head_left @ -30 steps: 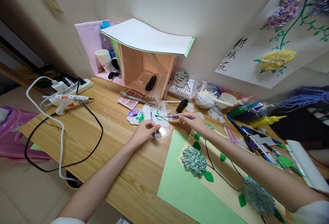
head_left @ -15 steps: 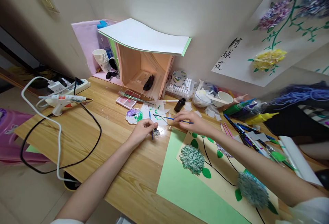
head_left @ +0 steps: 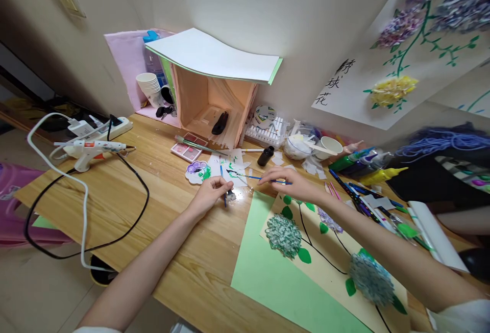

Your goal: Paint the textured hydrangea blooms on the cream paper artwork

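My left hand (head_left: 210, 194) is closed on a thin blue brush (head_left: 222, 180) whose shaft points away from me over white paper scraps (head_left: 229, 165) smeared with green. A small dark object (head_left: 231, 195) lies by its fingertips. My right hand (head_left: 291, 182) pinches a second blue brush (head_left: 252, 176), its tip resting on the same scraps. A flower-shaped palette (head_left: 198, 172) with purple and green paint sits just left of the scraps. Under my right forearm lies a cream sheet (head_left: 329, 266) with black stems, green leaves and tufted paper blossoms (head_left: 284, 234), on a green sheet (head_left: 268, 277).
A glue gun (head_left: 90, 149) and power strip (head_left: 101, 130) with looping cables sit at the wooden table's (head_left: 153, 210) left. An open cardboard box (head_left: 210, 103) roofed with white paper stands at the back, with stacked cups (head_left: 150, 88), a black bottle (head_left: 265, 156), bowls, paint bottles and pens to the right.
Both hands stay in place holding their brushes. The view has drifted slightly, shifting everything a little left and up in the picture.
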`<state>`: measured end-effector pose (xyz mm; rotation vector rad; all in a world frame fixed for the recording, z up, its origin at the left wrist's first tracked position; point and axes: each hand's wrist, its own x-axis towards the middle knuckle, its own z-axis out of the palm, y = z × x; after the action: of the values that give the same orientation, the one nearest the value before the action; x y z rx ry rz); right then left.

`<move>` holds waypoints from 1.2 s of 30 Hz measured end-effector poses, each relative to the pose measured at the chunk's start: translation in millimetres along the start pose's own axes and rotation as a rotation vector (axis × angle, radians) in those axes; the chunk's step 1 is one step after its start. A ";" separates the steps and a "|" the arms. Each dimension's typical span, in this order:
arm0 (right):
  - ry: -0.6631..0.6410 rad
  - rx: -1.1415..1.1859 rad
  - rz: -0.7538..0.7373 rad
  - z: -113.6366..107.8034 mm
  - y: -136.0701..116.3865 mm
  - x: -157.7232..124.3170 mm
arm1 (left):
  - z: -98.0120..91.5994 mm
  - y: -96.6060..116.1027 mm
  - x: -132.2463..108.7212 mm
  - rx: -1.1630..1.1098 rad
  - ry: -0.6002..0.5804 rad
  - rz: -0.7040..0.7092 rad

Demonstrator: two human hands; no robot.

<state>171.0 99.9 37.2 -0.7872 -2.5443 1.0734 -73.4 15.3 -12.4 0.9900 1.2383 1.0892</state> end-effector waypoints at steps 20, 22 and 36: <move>0.300 0.495 0.459 10.7 14.9 -7.4 | 2.9 5.7 -2.0 -0.023 -0.004 -0.023; 0.327 0.481 0.452 8.4 14.5 -8.1 | 2.8 5.6 -2.1 -0.024 -0.004 -0.021; 0.442 0.837 0.629 37.0 34.8 0.9 | 1.8 1.5 -0.1 -0.019 -0.016 -0.016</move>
<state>167.2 99.2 -13.4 -1.3695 -1.2878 1.7127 -71.7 15.5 -10.7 0.9708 1.2195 1.0767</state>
